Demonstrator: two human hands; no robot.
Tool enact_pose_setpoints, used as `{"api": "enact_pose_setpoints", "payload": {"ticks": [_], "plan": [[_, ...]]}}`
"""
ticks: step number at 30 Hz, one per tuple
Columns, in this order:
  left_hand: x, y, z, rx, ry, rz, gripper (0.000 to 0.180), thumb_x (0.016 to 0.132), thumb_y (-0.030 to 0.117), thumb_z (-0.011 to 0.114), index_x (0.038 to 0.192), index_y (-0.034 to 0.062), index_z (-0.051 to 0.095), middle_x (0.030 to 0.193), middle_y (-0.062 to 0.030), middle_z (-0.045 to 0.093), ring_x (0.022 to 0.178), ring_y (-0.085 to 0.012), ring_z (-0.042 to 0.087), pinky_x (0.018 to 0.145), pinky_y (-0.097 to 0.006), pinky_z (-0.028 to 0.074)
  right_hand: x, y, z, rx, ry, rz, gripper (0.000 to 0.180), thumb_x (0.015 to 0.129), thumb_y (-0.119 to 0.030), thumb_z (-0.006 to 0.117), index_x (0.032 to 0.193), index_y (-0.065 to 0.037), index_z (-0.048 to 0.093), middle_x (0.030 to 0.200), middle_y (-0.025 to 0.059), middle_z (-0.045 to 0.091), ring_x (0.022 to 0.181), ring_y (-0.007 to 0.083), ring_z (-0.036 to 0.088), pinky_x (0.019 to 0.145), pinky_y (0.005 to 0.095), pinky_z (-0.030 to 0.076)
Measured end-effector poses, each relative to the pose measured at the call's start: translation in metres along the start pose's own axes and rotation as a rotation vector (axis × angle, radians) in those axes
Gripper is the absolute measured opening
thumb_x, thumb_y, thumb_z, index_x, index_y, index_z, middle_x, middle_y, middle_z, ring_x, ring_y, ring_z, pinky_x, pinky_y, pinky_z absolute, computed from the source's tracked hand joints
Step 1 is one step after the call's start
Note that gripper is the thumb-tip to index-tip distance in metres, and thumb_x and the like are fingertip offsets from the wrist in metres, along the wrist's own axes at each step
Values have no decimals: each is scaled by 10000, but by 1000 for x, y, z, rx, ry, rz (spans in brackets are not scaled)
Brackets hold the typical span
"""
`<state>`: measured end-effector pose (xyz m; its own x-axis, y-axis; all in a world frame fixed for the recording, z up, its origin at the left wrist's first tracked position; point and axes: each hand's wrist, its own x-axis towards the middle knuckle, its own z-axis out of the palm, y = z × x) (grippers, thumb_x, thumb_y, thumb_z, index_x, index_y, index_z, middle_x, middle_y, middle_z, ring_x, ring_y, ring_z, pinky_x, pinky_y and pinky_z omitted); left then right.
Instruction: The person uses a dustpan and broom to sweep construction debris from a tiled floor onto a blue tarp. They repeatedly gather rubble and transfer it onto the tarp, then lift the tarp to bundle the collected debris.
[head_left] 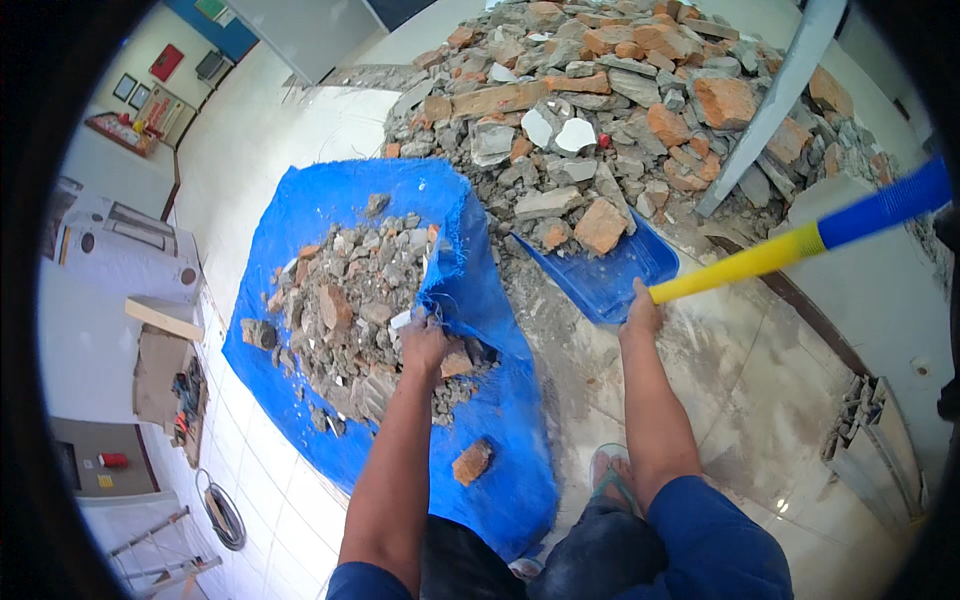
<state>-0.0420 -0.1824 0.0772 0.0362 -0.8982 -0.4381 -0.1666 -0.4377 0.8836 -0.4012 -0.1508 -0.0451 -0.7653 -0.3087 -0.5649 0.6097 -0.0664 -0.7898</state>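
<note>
My left hand (424,343) grips the raised edge of a blue woven sack (330,200) spread on the floor, with broken brick and mortar rubble (345,300) lying on it. My right hand (641,312) is closed on the rear of a blue dustpan (605,270), whose yellow and blue handle (800,240) runs up to the right. An orange brick chunk (600,226) lies at the pan's mouth, against a big rubble heap (600,100).
A grey metal bar (770,100) leans across the heap. A loose brick piece (472,462) lies on the sack near my knee. White tiled floor extends left, with a coiled cable (222,510), tools on cardboard (180,390) and a wooden plank (163,318).
</note>
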Motion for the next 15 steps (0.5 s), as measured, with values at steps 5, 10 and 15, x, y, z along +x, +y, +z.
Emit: {"api": "enact_pose_setpoints", "payload": {"ticks": [5, 10, 15], "plan": [[9, -19, -1, -33, 4, 30, 335, 1026, 222, 585, 1324, 69, 575, 1223, -46, 627, 1062, -253, 637, 782, -451, 613, -18, -22, -49, 150, -63, 126, 436, 872, -68, 741, 1255, 16, 550, 1154, 142, 655, 1006, 277, 672, 894, 425, 563], [19, -18, -5, 328, 48, 231, 286, 1001, 194, 585, 1263, 95, 637, 1200, -91, 661, 986, -289, 669, 777, -453, 599, -33, -44, -85, 210, -98, 139, 261, 903, -69, 702, 1134, -15, 593, 1075, 113, 672, 960, 268, 684, 883, 417, 572], [-6, -1, 21, 647, 255, 407, 285, 907, 178, 553, 1118, 77, 714, 885, -271, 689, 854, -436, 678, 763, -503, 515, -34, -65, -111, 217, -130, 16, 274, 907, -67, 691, 1151, -5, 582, 1089, 124, 668, 974, 277, 685, 890, 431, 577]]}}
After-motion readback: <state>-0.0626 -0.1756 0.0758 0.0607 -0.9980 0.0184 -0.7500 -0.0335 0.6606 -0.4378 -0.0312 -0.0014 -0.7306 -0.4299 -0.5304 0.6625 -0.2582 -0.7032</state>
